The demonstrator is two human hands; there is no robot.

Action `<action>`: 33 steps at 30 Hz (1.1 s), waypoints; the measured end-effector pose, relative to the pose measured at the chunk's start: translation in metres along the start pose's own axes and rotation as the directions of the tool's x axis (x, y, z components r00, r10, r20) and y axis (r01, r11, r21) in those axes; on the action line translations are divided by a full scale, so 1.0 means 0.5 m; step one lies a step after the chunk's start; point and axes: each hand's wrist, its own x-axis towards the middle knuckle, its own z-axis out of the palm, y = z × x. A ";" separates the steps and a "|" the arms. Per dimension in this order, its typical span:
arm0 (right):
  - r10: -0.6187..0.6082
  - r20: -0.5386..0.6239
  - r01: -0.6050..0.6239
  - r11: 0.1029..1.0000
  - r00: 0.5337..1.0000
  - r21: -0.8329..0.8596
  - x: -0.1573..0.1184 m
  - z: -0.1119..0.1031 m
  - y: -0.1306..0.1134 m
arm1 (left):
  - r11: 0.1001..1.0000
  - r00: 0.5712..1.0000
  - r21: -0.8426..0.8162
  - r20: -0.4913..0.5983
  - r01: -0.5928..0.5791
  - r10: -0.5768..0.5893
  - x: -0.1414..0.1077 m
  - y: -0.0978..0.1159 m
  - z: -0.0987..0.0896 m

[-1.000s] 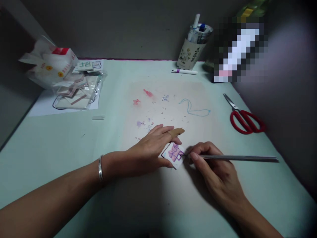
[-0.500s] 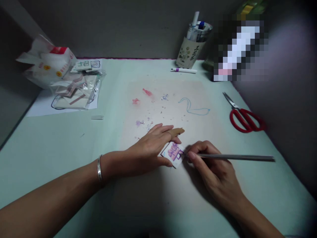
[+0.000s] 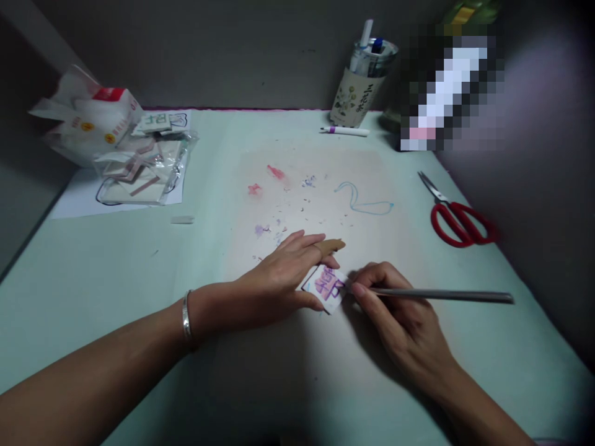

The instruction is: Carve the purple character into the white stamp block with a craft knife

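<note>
A small white rubber stamp block (image 3: 331,303) with purple drawn characters on a pinkish patch lies on the worn tan mat area. My left hand (image 3: 283,275) pins it between the thumb on the near side and the fingers on the far side. A brown covering (image 3: 329,248) wraps one finger of that hand. In a pen-like pinch, my right hand (image 3: 400,316) has a slim grey metal carving knife (image 3: 446,295). Its tip meets the block's right corner, where my fingertips partly hide it. Its long handle points out to the right.
Red-handled scissors (image 3: 460,224) lie at the right. A purple-tipped marker (image 3: 346,131) rests before a labelled jar (image 3: 356,96) of pens. Plastic bags with blocks (image 3: 139,173) sit back left, near a small whitish strip (image 3: 182,220). Shavings (image 3: 304,209) and ink stains dot the mat.
The knife has shifted and rolled very slightly in my right hand, its tip still at the block's right corner. My left hand keeps its place on the block.
</note>
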 end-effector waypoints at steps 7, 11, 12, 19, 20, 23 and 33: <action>0.013 -0.003 -0.013 1.000 1.000 0.000 -0.003 -0.001 0.002 | 1.000 1.000 -0.001 -0.002 -0.013 0.013 0.000 -0.001 -0.001; 0.014 0.001 -0.014 1.000 1.000 -0.005 0.000 0.000 0.003 | 1.000 1.000 -0.002 -0.016 -0.025 0.025 -0.001 -0.003 0.000; 0.013 -0.002 -0.013 1.000 1.000 -0.010 0.000 0.000 0.003 | 1.000 0.999 -0.004 -0.021 -0.026 0.026 -0.001 -0.003 0.001; 0.029 -0.015 -0.029 1.000 0.999 -0.003 0.002 0.000 0.001 | 1.000 1.000 -0.014 -0.027 -0.016 0.016 -0.001 -0.002 0.002; 0.032 -0.019 -0.032 0.999 0.999 0.006 0.002 0.001 0.001 | 1.000 1.000 -0.014 -0.024 -0.016 0.016 -0.001 -0.002 0.002; 0.033 -0.050 -0.031 0.999 0.998 0.035 0.001 0.005 0.001 | 1.000 0.999 -0.009 -0.033 -0.003 0.003 0.001 0.000 0.003; 0.101 -0.075 -0.096 0.993 0.992 0.068 -0.003 0.005 -0.005 | 0.999 0.999 0.001 0.005 0.034 -0.034 -0.006 0.011 -0.016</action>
